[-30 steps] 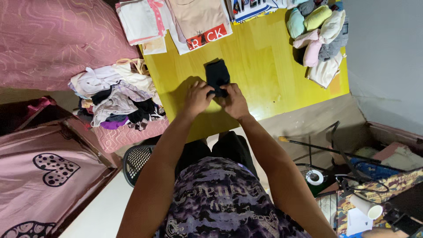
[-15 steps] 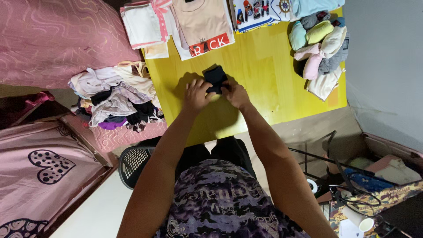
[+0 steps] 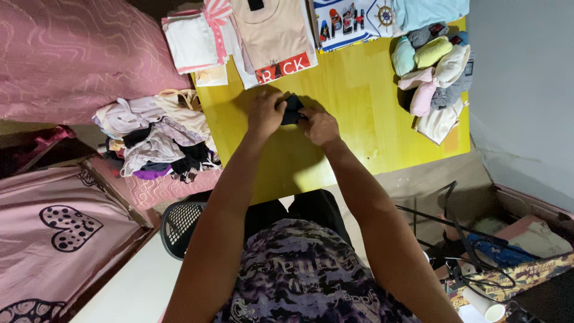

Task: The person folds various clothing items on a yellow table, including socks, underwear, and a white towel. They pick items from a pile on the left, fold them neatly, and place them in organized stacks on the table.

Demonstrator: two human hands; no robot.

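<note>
A small dark folded garment [image 3: 292, 109] lies on the yellow table [image 3: 359, 119], squeezed between both hands. My left hand [image 3: 266, 112] grips its left side with the fingers curled over it. My right hand [image 3: 319, 127] presses on its right side. Most of the garment is hidden under the fingers. Folded shirts [image 3: 272, 36] lie in a row along the table's far edge, just beyond the hands.
A heap of unfolded clothes [image 3: 155, 134] sits left of the table on a pink bed [image 3: 72, 60]. Rolled pastel garments [image 3: 433, 72] cluster at the table's right end beside a grey wall. A black mesh chair [image 3: 182, 224] and floor clutter with cables [image 3: 496, 251] lie below.
The dark garment has become a smaller, tighter bundle between my hands. The view has shifted, so the hands and table now sit lower in the picture.
</note>
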